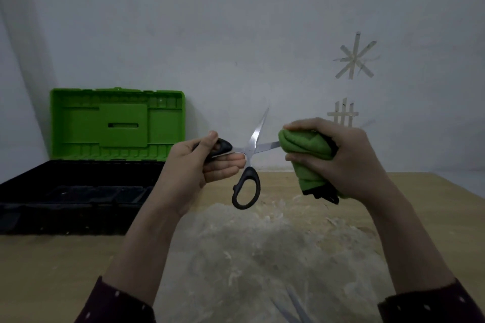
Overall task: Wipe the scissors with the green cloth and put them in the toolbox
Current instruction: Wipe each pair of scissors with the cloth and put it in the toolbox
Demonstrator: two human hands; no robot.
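Note:
My left hand [195, 165] grips one black handle of the scissors [249, 151], which hang open in the air above the table. One steel blade points up and to the right; the other runs right into the green cloth [305, 147]. The second handle loop hangs free below. My right hand [341, 158] is closed around the bunched green cloth, which wraps that blade's tip. The toolbox [78, 191] stands open at the left, with a black base and an upright green lid [118, 123].
The wooden table [52, 257] has a worn, pale, flaky patch [262, 244] in the middle under my hands. A grey wall with taped strips [354, 57] rises right behind. The table's right edge slants at the far right.

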